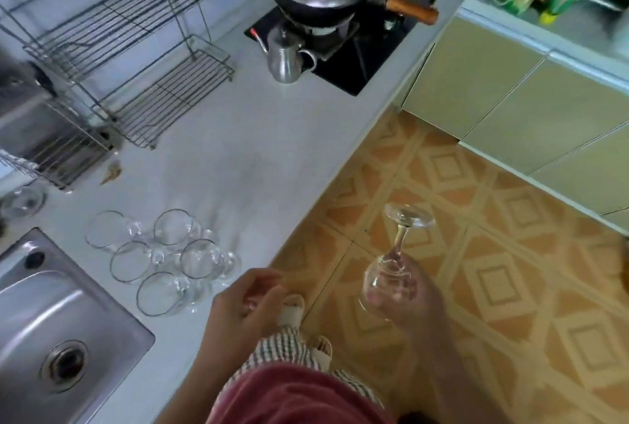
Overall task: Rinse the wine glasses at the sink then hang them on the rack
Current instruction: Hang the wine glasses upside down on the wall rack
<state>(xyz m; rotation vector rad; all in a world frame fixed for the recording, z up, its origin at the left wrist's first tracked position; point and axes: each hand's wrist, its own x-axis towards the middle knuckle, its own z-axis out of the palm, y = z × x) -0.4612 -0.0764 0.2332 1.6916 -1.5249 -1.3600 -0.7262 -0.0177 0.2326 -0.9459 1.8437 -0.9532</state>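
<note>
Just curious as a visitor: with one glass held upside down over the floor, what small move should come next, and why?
Probably carry the wine glass left to the sink: the right hand grips its bowl, foot up, out over the floor, and five more glasses stand beside the sink.

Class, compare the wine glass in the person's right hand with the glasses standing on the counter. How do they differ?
The held glass is upside down, foot upward; the counter glasses stand rim up. The right hand grips the held glass by its bowl over the floor; the counter glasses rest untouched beside the sink. All are clear and stemmed.
</note>
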